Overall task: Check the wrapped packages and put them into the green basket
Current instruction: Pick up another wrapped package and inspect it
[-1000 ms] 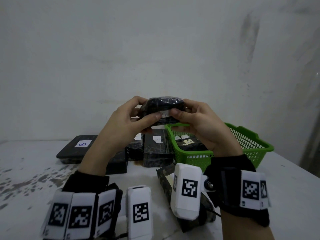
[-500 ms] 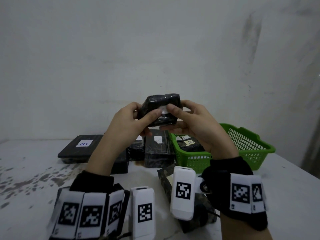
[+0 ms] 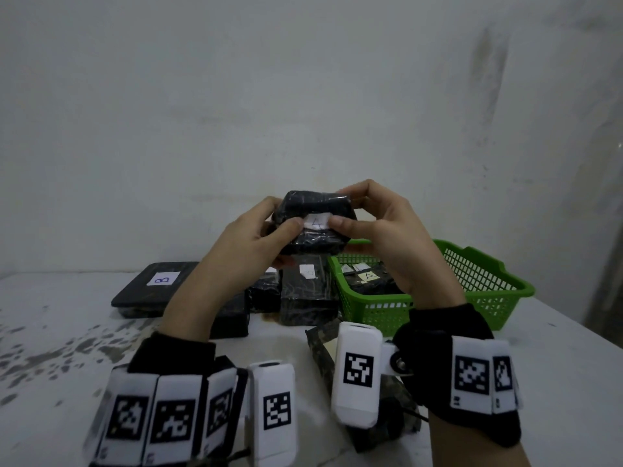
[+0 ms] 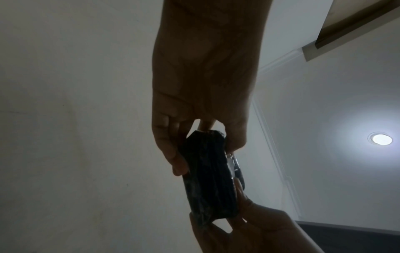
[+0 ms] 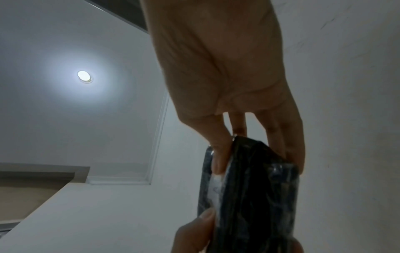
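You've got the wrapped package [image 3: 315, 227] up in front of you, above the table [image 3: 60, 332], both hands on it. Left hand [image 3: 246, 244] pinches the left end, thumb on the front face, fingers behind. Right hand [image 3: 387, 244] pinches the right end, thumb beside the white label [image 3: 317, 221], fingers curled over the top edge.

Hard to read: the label's mark is one character, maybe "4" or "A", can't tell. Your wrists and the tag bands cover the near table and most of a camouflage-patterned package [image 3: 320, 348] lying under them. Your left forearm cuts off the dark packages [image 3: 303, 294] behind it. Both wrist views are backlit; the package is a dark slab there, no detail.

Green basket [image 3: 485, 291] sits right of centre on the table, with at least one package labelled "A" [image 3: 369, 275] inside. Flat black package marked "B" [image 3: 161, 281] lies far left.

Table is white, mottled with grey stains on the left. Wall [image 3: 303, 96] is plain, scuffed. One round ceiling light [image 4: 381, 139].
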{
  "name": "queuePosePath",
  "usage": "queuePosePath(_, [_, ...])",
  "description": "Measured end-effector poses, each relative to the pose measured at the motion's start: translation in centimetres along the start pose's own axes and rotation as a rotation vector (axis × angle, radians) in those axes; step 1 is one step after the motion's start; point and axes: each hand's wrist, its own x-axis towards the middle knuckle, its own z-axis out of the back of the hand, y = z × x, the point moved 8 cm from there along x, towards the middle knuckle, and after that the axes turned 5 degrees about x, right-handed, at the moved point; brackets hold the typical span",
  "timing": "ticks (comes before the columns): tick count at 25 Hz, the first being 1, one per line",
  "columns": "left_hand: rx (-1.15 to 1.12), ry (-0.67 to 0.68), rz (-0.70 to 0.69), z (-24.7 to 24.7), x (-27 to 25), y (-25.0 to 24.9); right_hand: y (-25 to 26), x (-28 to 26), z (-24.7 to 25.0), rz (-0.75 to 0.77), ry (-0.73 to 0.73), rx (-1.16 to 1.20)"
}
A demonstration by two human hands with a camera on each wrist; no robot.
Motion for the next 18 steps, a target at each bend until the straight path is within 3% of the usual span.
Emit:
queuePosePath(6, [0.018, -0.011, -0.105, 0.1, 0.0, -1.0, 0.0, 0.1, 0.6, -0.004, -0.05, 0.06])
queuePosePath(12, [0.096, -0.193, -0.131, 1.1, -0.1, -1.1, -1.6, 0.2, -0.6, -0.123, 0.035, -0.115])
queuePosePath(16, [0.058, 0.032, -0.075, -0.5, -0.5, -1.3, -2.1, 0.3, -0.6, -0.144, -0.033, -0.004])
queuePosePath(18, [-0.017, 0.07, -0.061, -0.9, -0.6, -1.6, -2.2, 0.5, -0.2, -0.172, -0.063, 0.056])
